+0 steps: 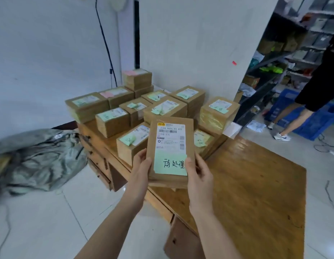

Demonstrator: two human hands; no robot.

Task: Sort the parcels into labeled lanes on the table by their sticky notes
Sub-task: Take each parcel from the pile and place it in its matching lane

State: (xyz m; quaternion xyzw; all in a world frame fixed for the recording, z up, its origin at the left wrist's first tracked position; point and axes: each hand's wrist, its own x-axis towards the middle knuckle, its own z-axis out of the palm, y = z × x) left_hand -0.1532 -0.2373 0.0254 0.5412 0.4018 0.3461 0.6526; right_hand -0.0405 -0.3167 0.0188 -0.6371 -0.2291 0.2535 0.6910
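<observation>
The flat parcel (169, 152) is held up over the tabletop's (255, 184) near edge, its long axis pointing away toward the stacked parcels (163, 107) straight ahead. The left hand (141, 165) grips its lower left edge and the right hand (198, 174) its lower right, thumbs flanking the green sticky note (170, 164). Neither is nearer.

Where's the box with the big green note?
The parcel is mid-picture in the head view, held between the left hand and right hand, in front of the stacked parcels on the wooden table.
</observation>
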